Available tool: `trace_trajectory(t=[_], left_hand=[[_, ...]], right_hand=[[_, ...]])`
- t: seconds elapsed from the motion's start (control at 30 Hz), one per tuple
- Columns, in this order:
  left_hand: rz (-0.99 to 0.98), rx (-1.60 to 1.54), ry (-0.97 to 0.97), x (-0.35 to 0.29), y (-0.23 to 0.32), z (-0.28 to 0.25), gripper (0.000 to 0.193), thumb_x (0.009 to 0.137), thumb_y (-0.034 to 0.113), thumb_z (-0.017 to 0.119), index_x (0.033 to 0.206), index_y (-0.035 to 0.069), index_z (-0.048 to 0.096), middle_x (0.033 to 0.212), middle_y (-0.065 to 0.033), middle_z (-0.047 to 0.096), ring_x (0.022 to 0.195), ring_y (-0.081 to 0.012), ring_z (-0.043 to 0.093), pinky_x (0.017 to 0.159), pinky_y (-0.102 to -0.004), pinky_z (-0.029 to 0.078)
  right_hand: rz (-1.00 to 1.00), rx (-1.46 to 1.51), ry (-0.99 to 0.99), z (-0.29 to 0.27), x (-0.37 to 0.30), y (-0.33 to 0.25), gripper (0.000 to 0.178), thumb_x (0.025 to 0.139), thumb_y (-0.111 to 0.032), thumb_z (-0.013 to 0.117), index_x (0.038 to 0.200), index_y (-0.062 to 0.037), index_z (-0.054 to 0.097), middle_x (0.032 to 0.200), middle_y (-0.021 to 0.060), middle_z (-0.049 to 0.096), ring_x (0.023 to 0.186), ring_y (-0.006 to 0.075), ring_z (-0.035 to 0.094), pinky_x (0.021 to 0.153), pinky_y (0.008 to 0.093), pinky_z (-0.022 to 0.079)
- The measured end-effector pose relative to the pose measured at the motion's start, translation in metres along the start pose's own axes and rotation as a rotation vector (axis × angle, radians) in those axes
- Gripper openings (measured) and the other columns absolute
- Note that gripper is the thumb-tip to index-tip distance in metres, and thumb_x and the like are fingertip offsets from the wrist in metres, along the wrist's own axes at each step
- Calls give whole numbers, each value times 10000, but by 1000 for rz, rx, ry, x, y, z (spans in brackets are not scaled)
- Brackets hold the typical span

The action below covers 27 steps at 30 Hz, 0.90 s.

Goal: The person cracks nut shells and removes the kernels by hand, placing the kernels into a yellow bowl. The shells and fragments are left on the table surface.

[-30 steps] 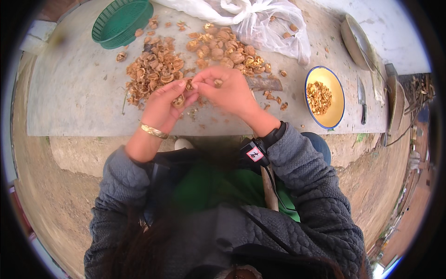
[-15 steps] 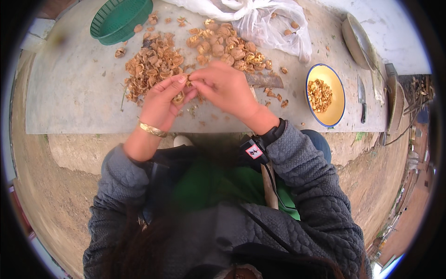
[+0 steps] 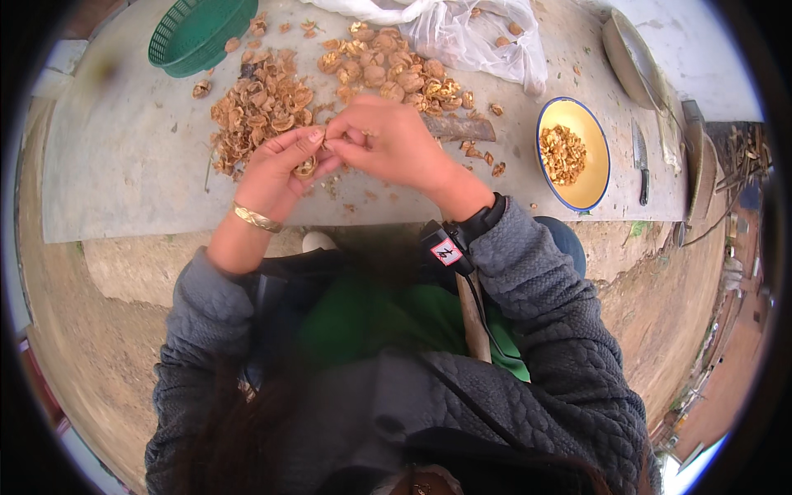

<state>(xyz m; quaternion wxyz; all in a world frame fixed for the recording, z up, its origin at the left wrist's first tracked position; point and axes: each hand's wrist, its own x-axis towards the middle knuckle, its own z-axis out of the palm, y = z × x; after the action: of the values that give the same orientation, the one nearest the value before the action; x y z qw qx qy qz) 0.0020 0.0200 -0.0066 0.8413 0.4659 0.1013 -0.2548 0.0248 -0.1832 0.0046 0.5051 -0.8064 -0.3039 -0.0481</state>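
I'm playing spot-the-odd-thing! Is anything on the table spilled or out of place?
A little: a few brown bits lie scattered left of the bowl, apart from the nut pile, so they look strayed. The bowl isn't tipped over.

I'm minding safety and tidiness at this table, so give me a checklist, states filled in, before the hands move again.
1. Left hand has hold of a walnut piece: ok.
2. Right hand free: not ok; its fingers are pinched up against the left hand's fingertips.
3. Bits between the fingertips free of shell: cannot tell; too small and partly hidden.
4. Yellow bowl has room: ok; kernels cover only part of its inside.
5. Knife away from both hands: ok; it lies beyond the bowl, to the right.
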Motion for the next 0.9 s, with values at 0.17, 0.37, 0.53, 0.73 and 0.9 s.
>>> trace_trajectory(t=[0.17, 0.37, 0.53, 0.73, 0.9], left_hand=[[13, -97, 15, -1, 3, 10, 231, 965, 139, 571, 1129, -16, 620, 1118, -119, 644, 1066, -269, 647, 933, -359, 550], [22, -116, 175, 0, 6, 12, 254, 983, 156, 543, 1157, -27, 571, 1121, -149, 629, 1070, -297, 647, 905, -341, 570], [93, -207, 286, 10, 5, -3, 247, 993, 125, 494, 1156, -59, 519, 1100, -181, 608, 1053, -325, 640, 894, -373, 573], [139, -255, 327, 12, 10, -13, 381, 973, 75, 425, 1311, -100, 417, 1213, -288, 564, 1104, -343, 606, 942, -409, 544], [45, -416, 17, 5, 20, -4, 483, 909, 67, 455, 1358, -97, 391, 1273, -293, 538, 1139, -345, 591, 984, -400, 512]], right_hand=[[501, 787, 66, -5, 1, 0, 100, 824, -85, 685, 911, -56, 648, 708, -20, 521, 575, 94, 471, 492, 245, 382], [710, 1649, 2, -4, 0, 3, 143, 951, -192, 545, 945, -50, 553, 815, 8, 494, 568, 72, 388, 457, 196, 321], [585, 1462, 182, -63, 8, -14, 179, 1003, -200, 475, 893, -64, 515, 795, 6, 481, 557, 46, 368, 439, 180, 312], [881, -286, 854, -230, -91, 17, 290, 943, -270, 543, 789, -27, 586, 683, 39, 558, 555, 120, 499, 506, 261, 391], [1079, -998, 345, -236, -133, 67, 313, 906, -292, 536, 953, 1, 638, 973, 228, 669, 963, 415, 616, 848, 423, 480]])
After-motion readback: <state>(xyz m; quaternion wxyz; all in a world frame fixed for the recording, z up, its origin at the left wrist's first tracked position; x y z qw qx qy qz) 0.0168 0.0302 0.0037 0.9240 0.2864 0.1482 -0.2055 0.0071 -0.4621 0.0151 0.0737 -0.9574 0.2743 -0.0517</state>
